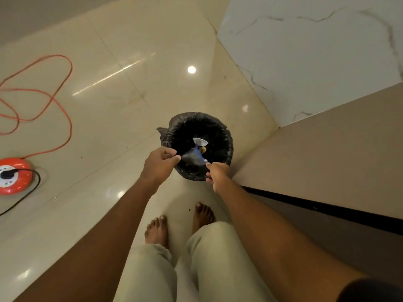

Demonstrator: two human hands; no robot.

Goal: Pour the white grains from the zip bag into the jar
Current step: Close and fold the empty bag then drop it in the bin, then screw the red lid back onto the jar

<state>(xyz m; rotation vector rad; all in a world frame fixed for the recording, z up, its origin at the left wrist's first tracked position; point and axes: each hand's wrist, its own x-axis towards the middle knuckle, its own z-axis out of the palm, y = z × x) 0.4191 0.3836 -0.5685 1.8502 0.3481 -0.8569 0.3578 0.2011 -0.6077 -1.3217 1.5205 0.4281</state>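
A crumpled, seemingly emptied zip bag point(194, 157) is hanging over the mouth of a waste bin point(226, 147) lined with a black sack, stretched between a person's two hands. The left hand point(160, 164) is pinching the bag's near-left corner between thumb and fingertips; the right hand point(218, 174) is gripping its other end, fingers curled shut around the plastic just above the bin's near rim. The bag is appearing grey-clear with a blue patch, and no white grains can be made out in it at this size. Below it in the bin, a white scrap point(199, 141) is lying among the dark folds. The jar is not showing anywhere in view.

The bin is standing on a glossy tiled floor point(122, 83), tucked close to a beige cabinet front point(327, 153) under a marble-patterned table point(305, 57). The person's bare feet point(157, 231) are planted just short of the bin.

The risks from here look modest: if any grains are clinging inside the bag, letting go would be throwing them away; a release with one hand lagging could be flicking the light bag past the rim onto the floor. Well off to the left, an orange cable point(54, 105) is looping loosely from a reel point(15, 175), a trip hazard on a polished floor for anyone turning away barefoot.
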